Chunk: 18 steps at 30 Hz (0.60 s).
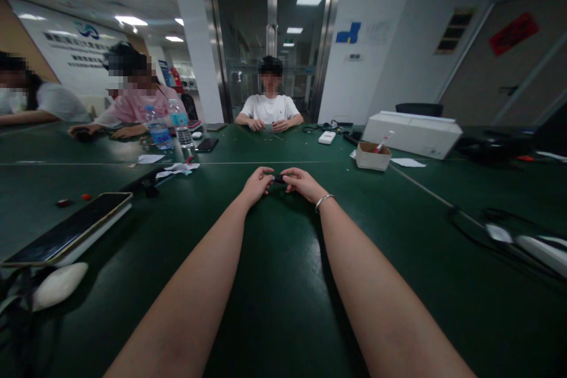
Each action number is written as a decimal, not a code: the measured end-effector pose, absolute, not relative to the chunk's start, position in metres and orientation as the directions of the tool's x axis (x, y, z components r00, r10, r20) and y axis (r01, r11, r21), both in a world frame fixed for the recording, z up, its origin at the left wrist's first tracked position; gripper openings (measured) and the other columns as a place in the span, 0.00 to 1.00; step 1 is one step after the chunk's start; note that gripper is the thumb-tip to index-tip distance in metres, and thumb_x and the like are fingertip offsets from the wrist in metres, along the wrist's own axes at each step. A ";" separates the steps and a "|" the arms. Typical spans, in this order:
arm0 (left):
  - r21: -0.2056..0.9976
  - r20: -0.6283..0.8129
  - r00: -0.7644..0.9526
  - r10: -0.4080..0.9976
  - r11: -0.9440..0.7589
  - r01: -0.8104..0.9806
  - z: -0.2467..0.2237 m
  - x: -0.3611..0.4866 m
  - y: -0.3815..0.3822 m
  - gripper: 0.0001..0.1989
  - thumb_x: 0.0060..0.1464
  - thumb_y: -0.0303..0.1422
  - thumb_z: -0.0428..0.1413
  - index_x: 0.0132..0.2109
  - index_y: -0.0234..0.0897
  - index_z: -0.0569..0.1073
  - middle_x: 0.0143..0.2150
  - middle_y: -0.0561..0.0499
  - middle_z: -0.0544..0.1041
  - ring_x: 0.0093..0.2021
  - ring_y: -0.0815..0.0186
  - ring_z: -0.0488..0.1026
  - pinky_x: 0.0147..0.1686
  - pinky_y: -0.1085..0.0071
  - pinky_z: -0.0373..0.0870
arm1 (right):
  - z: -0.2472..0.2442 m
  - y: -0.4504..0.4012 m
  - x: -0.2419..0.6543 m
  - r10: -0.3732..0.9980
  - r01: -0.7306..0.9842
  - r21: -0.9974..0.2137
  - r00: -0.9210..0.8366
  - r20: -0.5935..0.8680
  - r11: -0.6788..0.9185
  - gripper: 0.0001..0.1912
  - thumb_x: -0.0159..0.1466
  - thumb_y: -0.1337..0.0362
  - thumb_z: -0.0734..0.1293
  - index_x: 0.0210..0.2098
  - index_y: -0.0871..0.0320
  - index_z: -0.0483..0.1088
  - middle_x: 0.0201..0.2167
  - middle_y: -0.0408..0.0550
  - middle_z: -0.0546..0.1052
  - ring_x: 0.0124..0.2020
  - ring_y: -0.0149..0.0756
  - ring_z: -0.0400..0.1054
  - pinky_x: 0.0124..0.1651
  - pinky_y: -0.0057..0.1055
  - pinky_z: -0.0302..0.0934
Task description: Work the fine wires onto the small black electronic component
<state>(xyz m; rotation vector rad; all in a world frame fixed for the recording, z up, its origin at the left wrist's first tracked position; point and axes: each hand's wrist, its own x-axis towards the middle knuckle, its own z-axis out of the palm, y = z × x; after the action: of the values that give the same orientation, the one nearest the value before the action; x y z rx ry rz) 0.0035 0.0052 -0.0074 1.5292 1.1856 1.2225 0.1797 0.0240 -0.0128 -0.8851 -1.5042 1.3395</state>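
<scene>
Both my arms reach forward over the dark green table [283, 283]. Between my hands is a small black object [279, 179], short and narrow, too small to name. My left hand [258, 185] pinches its left end with thumb and fingers. At the other end, my right hand [303, 183] grips it with curled fingers; a silver bangle [323, 203] circles that wrist. The object lies about level, at or just above the tabletop; I cannot tell whether it touches. My fingers hide both of its ends.
To the left lie a phone on a box [73, 227], crumpled paper [178, 170] and water bottles [159, 130]. A small carton [372, 156] and a long white box [411, 133] stand right. Cables [505, 236] lie at far right. Several people sit around the table, one opposite [270, 107].
</scene>
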 end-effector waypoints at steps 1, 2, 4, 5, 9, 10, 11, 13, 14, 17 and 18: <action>0.963 0.203 0.085 0.975 -0.215 0.165 -0.008 0.003 0.005 0.11 0.55 0.31 0.51 0.46 0.35 0.69 0.25 0.55 0.67 0.22 0.74 0.63 0.20 0.80 0.61 | -0.013 0.024 0.180 0.928 -0.057 -0.986 -0.334 0.164 0.154 0.09 0.57 0.69 0.70 0.38 0.60 0.70 0.20 0.38 0.71 0.18 0.23 0.64 0.25 0.22 0.66; 0.962 0.206 0.092 0.974 -0.219 0.162 -0.008 0.003 0.006 0.11 0.56 0.32 0.51 0.45 0.35 0.69 0.25 0.55 0.67 0.23 0.74 0.63 0.20 0.80 0.61 | -0.013 0.024 0.180 0.927 -0.057 -0.987 -0.337 0.163 0.153 0.09 0.57 0.69 0.70 0.38 0.60 0.70 0.20 0.38 0.71 0.18 0.23 0.65 0.25 0.22 0.66; 0.960 0.213 0.095 0.972 -0.226 0.163 -0.009 0.003 0.007 0.10 0.55 0.32 0.52 0.44 0.35 0.70 0.26 0.54 0.67 0.24 0.74 0.64 0.20 0.80 0.61 | -0.013 0.024 0.180 0.927 -0.059 -0.987 -0.339 0.161 0.150 0.09 0.57 0.69 0.70 0.38 0.60 0.70 0.20 0.39 0.71 0.18 0.23 0.65 0.25 0.22 0.66; 0.960 0.213 0.092 0.973 -0.226 0.166 -0.010 0.003 0.007 0.10 0.54 0.31 0.53 0.44 0.35 0.70 0.26 0.54 0.67 0.24 0.73 0.65 0.20 0.80 0.62 | -0.012 0.023 0.180 0.927 -0.061 -0.987 -0.339 0.161 0.149 0.09 0.57 0.69 0.70 0.38 0.60 0.70 0.20 0.39 0.71 0.18 0.23 0.65 0.25 0.22 0.66; 0.963 0.201 0.095 0.975 -0.214 0.165 -0.009 0.004 0.006 0.10 0.55 0.32 0.51 0.44 0.35 0.70 0.26 0.54 0.67 0.24 0.73 0.65 0.21 0.80 0.62 | -0.012 0.023 0.180 0.926 -0.071 -0.987 -0.342 0.162 0.146 0.09 0.57 0.69 0.70 0.38 0.60 0.70 0.20 0.38 0.71 0.18 0.23 0.65 0.25 0.21 0.66; 0.963 0.199 0.094 0.975 -0.213 0.168 -0.008 0.004 0.006 0.10 0.54 0.32 0.52 0.44 0.35 0.70 0.26 0.54 0.67 0.24 0.73 0.65 0.21 0.80 0.62 | -0.012 0.023 0.180 0.926 -0.072 -0.987 -0.342 0.159 0.143 0.09 0.57 0.69 0.70 0.38 0.60 0.70 0.20 0.38 0.71 0.18 0.23 0.65 0.25 0.21 0.66; 0.962 0.197 0.089 0.976 -0.210 0.173 -0.008 0.004 0.005 0.11 0.53 0.32 0.52 0.44 0.36 0.70 0.26 0.54 0.67 0.24 0.73 0.65 0.21 0.80 0.62 | -0.012 0.023 0.180 0.927 -0.073 -0.988 -0.341 0.155 0.139 0.09 0.56 0.69 0.70 0.38 0.60 0.70 0.20 0.38 0.71 0.18 0.23 0.65 0.25 0.21 0.66; 0.963 0.185 0.084 0.979 -0.198 0.184 -0.006 0.003 0.005 0.11 0.52 0.32 0.53 0.44 0.36 0.70 0.26 0.54 0.68 0.23 0.74 0.64 0.20 0.80 0.60 | -0.012 0.023 0.180 0.928 -0.076 -0.988 -0.340 0.152 0.134 0.09 0.56 0.69 0.70 0.38 0.60 0.70 0.21 0.39 0.72 0.18 0.22 0.65 0.25 0.21 0.66; 0.963 0.177 0.091 0.980 -0.191 0.192 -0.005 0.003 0.005 0.11 0.53 0.33 0.52 0.44 0.35 0.71 0.26 0.54 0.68 0.22 0.74 0.63 0.19 0.80 0.58 | -0.012 0.023 0.180 0.929 -0.079 -0.988 -0.338 0.153 0.134 0.09 0.56 0.69 0.70 0.38 0.60 0.70 0.21 0.39 0.72 0.18 0.22 0.65 0.25 0.21 0.66; 0.957 0.163 0.124 0.979 -0.188 0.221 -0.005 0.003 0.005 0.12 0.56 0.33 0.48 0.43 0.34 0.71 0.24 0.54 0.68 0.19 0.74 0.61 0.17 0.80 0.55 | -0.012 0.023 0.180 0.927 -0.081 -0.987 -0.341 0.156 0.136 0.09 0.56 0.70 0.70 0.38 0.60 0.70 0.21 0.39 0.72 0.18 0.22 0.64 0.26 0.21 0.67; 0.954 0.165 0.126 0.978 -0.191 0.229 -0.004 0.003 0.005 0.11 0.56 0.32 0.48 0.43 0.34 0.71 0.24 0.54 0.68 0.20 0.74 0.61 0.18 0.80 0.56 | -0.012 0.022 0.180 0.926 -0.079 -0.987 -0.343 0.156 0.137 0.09 0.56 0.70 0.70 0.38 0.60 0.70 0.22 0.39 0.72 0.18 0.22 0.64 0.26 0.21 0.67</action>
<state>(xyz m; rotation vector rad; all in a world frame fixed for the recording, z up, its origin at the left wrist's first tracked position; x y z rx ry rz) 0.0026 0.0048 -0.0045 1.5719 1.2127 1.1351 0.1797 0.0223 -0.0117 -0.8680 -1.4883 1.3706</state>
